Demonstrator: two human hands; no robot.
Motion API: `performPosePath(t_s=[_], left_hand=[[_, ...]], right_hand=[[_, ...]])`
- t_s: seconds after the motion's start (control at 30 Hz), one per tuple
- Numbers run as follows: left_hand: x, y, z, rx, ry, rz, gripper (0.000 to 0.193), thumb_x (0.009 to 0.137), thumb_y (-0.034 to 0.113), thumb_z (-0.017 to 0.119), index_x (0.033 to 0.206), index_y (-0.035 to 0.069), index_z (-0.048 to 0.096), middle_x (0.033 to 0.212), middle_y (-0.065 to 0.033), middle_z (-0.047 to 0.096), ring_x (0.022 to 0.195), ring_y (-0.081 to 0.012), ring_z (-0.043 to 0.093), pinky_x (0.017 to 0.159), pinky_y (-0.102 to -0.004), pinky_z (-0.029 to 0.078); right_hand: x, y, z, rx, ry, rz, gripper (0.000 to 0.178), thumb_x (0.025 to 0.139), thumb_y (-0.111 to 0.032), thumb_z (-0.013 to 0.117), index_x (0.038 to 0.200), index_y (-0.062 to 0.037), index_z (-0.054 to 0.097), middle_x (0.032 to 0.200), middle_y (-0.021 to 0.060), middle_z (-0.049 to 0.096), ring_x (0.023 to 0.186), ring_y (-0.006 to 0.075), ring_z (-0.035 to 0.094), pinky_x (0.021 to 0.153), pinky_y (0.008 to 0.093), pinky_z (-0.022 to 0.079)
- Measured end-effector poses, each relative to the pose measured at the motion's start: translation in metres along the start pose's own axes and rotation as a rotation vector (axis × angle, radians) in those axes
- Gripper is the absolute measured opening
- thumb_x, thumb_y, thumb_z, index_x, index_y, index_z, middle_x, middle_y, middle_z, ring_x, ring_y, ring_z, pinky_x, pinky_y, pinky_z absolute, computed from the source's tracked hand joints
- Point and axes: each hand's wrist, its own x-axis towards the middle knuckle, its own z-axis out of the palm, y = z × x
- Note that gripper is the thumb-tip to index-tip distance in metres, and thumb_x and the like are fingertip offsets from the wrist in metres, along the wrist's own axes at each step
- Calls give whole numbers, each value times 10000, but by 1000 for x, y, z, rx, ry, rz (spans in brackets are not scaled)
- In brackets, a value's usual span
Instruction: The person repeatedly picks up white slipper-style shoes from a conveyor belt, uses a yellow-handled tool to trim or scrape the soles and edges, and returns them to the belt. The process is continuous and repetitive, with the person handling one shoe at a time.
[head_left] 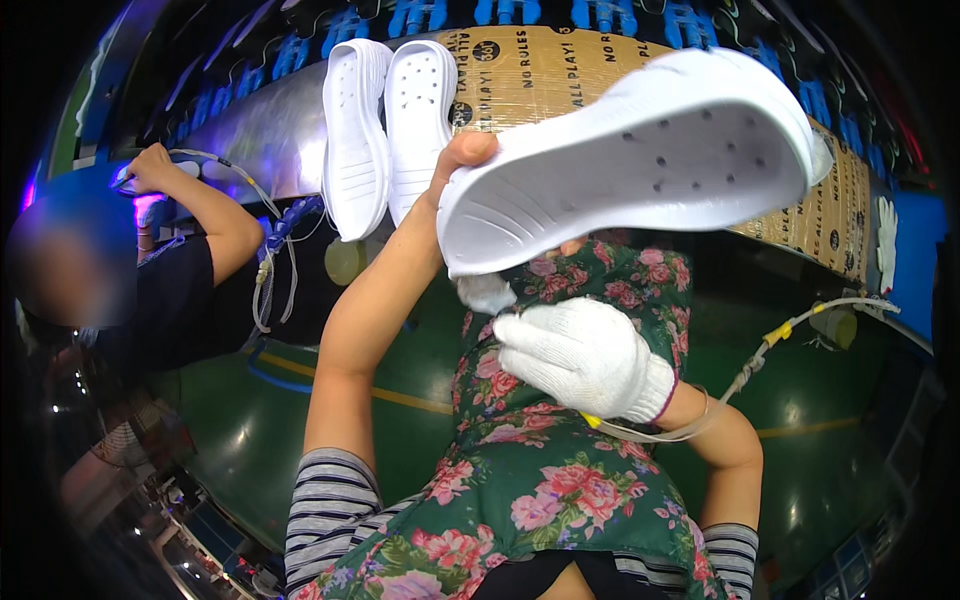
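Note:
My bare left hand (462, 165) grips a large white shoe sole (620, 165) near its heel end, thumb over the rim. The sole is tilted, its hollow inside with small round holes facing me. My right hand (580, 358), in a white knit glove, has its fingers closed round a brush; its handle is mostly hidden. The brush's pale tuft (486, 294) is at the sole's lower rim by the heel; whether it touches, I cannot tell. A clear tube (690, 432) with yellow tape runs along the glove. Two more white soles (357, 150) lie side by side ahead.
Brown printed cardboard (530, 75) covers part of the metal bench (270, 140). Blue clamps (418, 15) line its far side. A co-worker's arm (215, 215) reaches in at the left. A white glove (886, 245) lies at the right; the tube (780, 335) stretches toward it.

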Motion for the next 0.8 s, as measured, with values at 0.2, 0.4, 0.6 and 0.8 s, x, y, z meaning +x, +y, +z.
performPosePath(t_s=[0.2, 0.4, 0.6, 0.8], left_hand=[[-8, 7, 13, 89, 142, -51, 1074, 822, 568, 728, 1610, -51, 343, 1397, -383, 548, 1025, -518, 702, 835, -518, 659], [17, 4, 5, 3, -169, 79, 1028, 801, 662, 714, 1558, 19, 452, 1332, -313, 589, 964, -459, 667, 788, -478, 537], [19, 4, -5, 108, -289, 141, 1084, 773, 792, 648, 1548, 52, 485, 1313, -321, 568, 973, -424, 628, 748, -444, 483], [23, 2, -3, 157, -184, 255, 1270, 763, 932, 594, 1540, -53, 399, 1217, -290, 560, 846, -304, 615, 633, -395, 472]], right_hand=[[4, 15, -14, -43, 136, -54, 395, 769, -123, 776, 1163, -143, 743, 1138, 94, 761, 893, 290, 738, 733, 406, 581], [2, 5, 7, 250, 124, 5, 359, 736, -32, 842, 1080, -116, 779, 1159, 148, 772, 901, 321, 762, 752, 408, 603], [17, 9, -16, -3, 300, 100, 347, 748, 14, 845, 1068, -106, 782, 1131, 131, 789, 940, 311, 760, 795, 404, 595], [12, 3, -13, 257, 276, 182, 319, 761, -12, 865, 1052, -123, 801, 1142, 109, 790, 945, 297, 760, 808, 383, 597]])
